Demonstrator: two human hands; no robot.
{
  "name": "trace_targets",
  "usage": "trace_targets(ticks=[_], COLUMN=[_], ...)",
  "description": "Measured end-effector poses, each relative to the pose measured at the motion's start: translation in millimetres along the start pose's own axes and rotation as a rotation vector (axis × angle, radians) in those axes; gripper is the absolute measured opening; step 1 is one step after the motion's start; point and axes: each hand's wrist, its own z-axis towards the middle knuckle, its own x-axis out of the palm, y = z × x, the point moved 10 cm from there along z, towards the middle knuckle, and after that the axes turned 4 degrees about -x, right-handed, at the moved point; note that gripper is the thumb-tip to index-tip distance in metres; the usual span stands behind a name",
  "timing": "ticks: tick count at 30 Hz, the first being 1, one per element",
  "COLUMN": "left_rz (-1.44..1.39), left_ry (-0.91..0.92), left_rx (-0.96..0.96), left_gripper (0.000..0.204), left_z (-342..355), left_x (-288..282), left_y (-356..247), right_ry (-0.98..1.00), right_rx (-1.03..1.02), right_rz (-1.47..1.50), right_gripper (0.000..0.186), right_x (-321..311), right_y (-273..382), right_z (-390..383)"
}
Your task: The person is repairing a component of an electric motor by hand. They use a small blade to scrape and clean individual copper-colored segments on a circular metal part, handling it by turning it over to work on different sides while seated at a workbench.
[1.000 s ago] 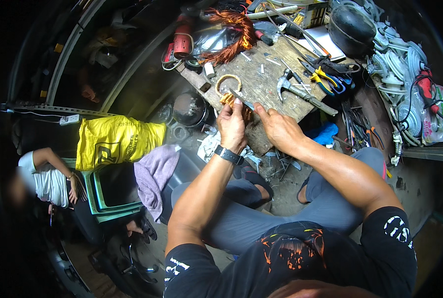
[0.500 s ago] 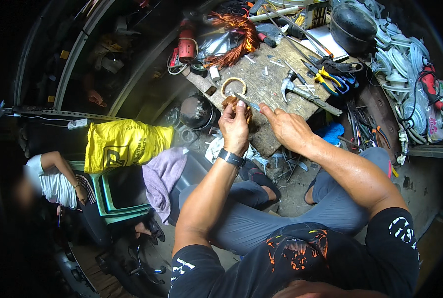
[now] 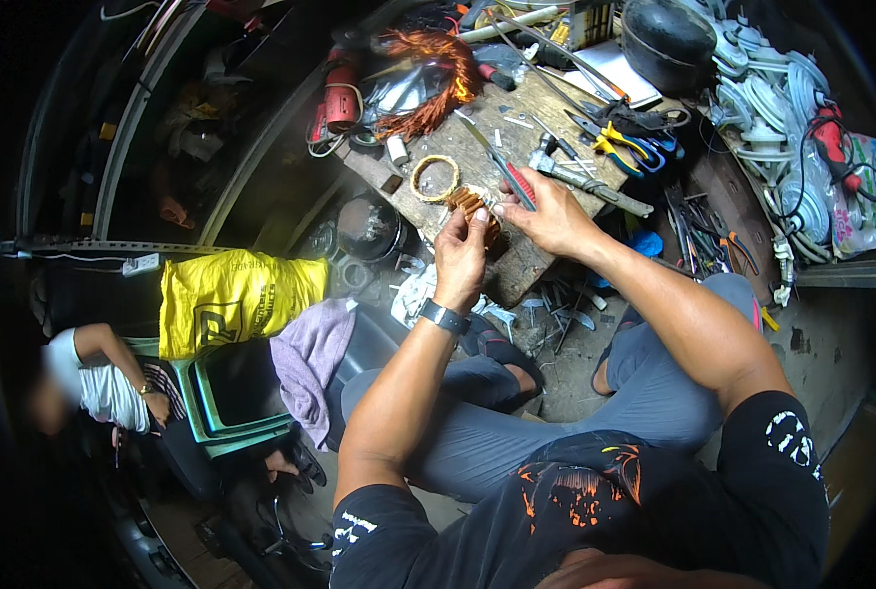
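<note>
My left hand (image 3: 461, 257) pinches a copper-brown ridged piece (image 3: 468, 201) between thumb and fingers, above the near edge of a wooden worktop (image 3: 528, 257). I cannot make out what exactly the piece is. A knife (image 3: 490, 147) with a red and grey handle is gripped in my right hand (image 3: 553, 214). Its blade points up and away to the left, clear of the piece. The right thumb and fingertips are close beside the piece's right side; whether they touch it I cannot tell. Just beyond my left hand lies a pale yellow ring (image 3: 415, 181).
A hammer (image 3: 600, 188) and yellow-and-blue pliers (image 3: 623, 147) lie right of my hands. Copper wire (image 3: 448, 93) is heaped at the back, near a red power tool (image 3: 341, 96). A yellow sack (image 3: 246, 304) lies left, beside a seated person (image 3: 114, 378). Offcuts litter the floor (image 3: 580, 363).
The knife blade has come away from the copper-brown piece and swung upward. My right hand has moved closer to the left one. The whole view has shifted slightly.
</note>
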Motion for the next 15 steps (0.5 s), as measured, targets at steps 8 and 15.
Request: trace_targets(ticks=[8, 15], left_rz=[0.557, 0.442], left_ry=[0.036, 0.082], left_rx=[0.327, 0.182], left_gripper=[0.024, 0.027], left_z=[-8.6, 0.8], left_x=[24.4, 6.5], left_y=[-18.6, 8.0], right_ry=[-0.015, -0.214], right_rx=[0.071, -0.009], right_rz=[0.026, -0.184], right_gripper=[0.032, 0.029], right_x=[-7.4, -70.5], right_y=[-18.6, -14.1], right_z=[5.6, 37.2])
